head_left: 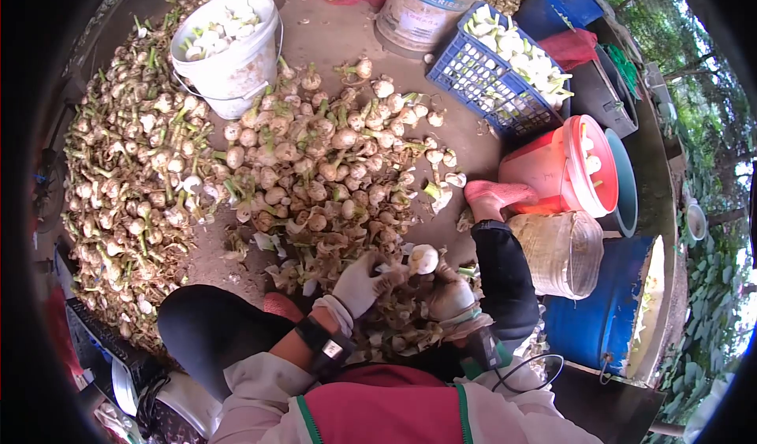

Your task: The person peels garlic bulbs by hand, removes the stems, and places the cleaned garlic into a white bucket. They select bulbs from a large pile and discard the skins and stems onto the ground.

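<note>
At the near edge of the bare ground, seen from the head camera, a seated person works a single onion bulb (423, 259) between two gloved hands. The left hand (361, 283) reaches in from the left, its fingers closed against the side of the bulb. The right hand (451, 294) cups the bulb from below and behind, fingers wrapped on it. The bulb is pale and clean compared with the soil-stained ones around it, and it sits just above a litter of peelings and trimmed leaves (394, 322) between the knees. A wrist device (330, 348) is strapped on the left forearm and a second one sits at the right wrist.

Beyond the hands, a broad heap of untrimmed bulbs (315, 168) with green stalks spreads across the middle of the ground and runs along its left edge. At the far edge stand a white bucket (233, 65) holding cleaned bulbs and a blue crate (493, 77), also filled with pale bulbs. At the right edge a red bucket (579, 168) lies tilted, with a few bulbs inside. A woven sack-like container (560, 251) stands next to it and a blue drum (607, 310) is nearer. A pink boot (497, 195) rests just beside the red bucket.

Judged from this view, the step goes best when the right hand holds the bulb steady while the left strips the outer skin away from the body, letting waste fall onto the litter below rather than into the clean containers.
</note>
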